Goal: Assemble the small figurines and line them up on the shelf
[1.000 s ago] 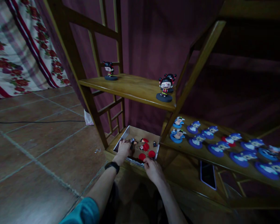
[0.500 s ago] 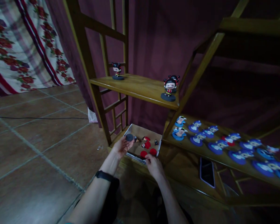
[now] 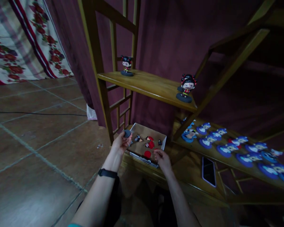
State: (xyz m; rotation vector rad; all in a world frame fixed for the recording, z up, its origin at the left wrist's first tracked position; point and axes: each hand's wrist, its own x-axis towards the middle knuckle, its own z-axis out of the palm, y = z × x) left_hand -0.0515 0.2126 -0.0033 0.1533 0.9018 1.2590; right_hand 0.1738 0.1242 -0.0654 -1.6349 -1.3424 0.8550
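Note:
My left hand (image 3: 121, 141) is closed around a dark grey round base (image 3: 127, 133), held over the left edge of a shallow cardboard box (image 3: 140, 129). My right hand (image 3: 162, 159) is at the box's front right corner with its fingers pinched together; a bit of red shows by the fingertips, but whether it is gripped I cannot make out. Inside the box lie several small figurine pieces (image 3: 139, 139), a figurine with a red base (image 3: 151, 144) and a loose red disc (image 3: 147, 154).
On the wooden shelf (image 3: 149, 82) above stand black-haired figurines, one at the left (image 3: 126, 65) and one at the right (image 3: 187, 87), with another base behind it. Several blue-based figurines (image 3: 208, 140) fill the right shelf. A phone (image 3: 208, 171) lies below them.
The view has shifted, so the shelf sits further right. My right hand has moved over the right-hand red disc, hiding most of it. My left hand still holds the grey base.

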